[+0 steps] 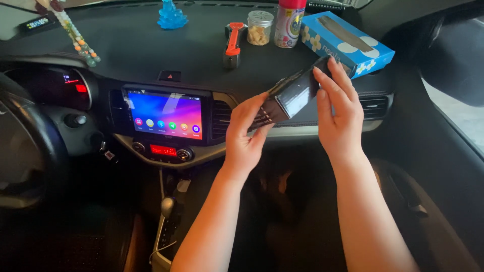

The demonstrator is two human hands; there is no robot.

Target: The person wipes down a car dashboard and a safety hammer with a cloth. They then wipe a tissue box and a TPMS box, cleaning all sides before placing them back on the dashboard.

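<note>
Both hands held a black box [292,94] up at the centre of the frame, in front of the dashboard [141,50]. The left hand [245,135] gripped the box's lower end, thumb on the near face and fingers curled beneath it. The right hand [339,112] clasped the upper end, fingers [337,75] stretched along the far side (its thumb was hidden behind the box). The box was tilted, its upper end rising toward the right and lying just in front of a blue tissue box [348,43] on the dashboard.

Along the top of the frame the dashboard also carried a blue figurine [172,15], an orange-and-grey tool [232,44], a small jar [259,27] and a spray can [290,22], the jar and can just beside each other. A lit touchscreen [165,114] sat left of centre, with a red display [163,150] beneath it. A steering wheel [22,151] filled the left edge, and a gear lever [167,206] stood at the lower left of centre. A bead string [78,38] hung at the upper left.
</note>
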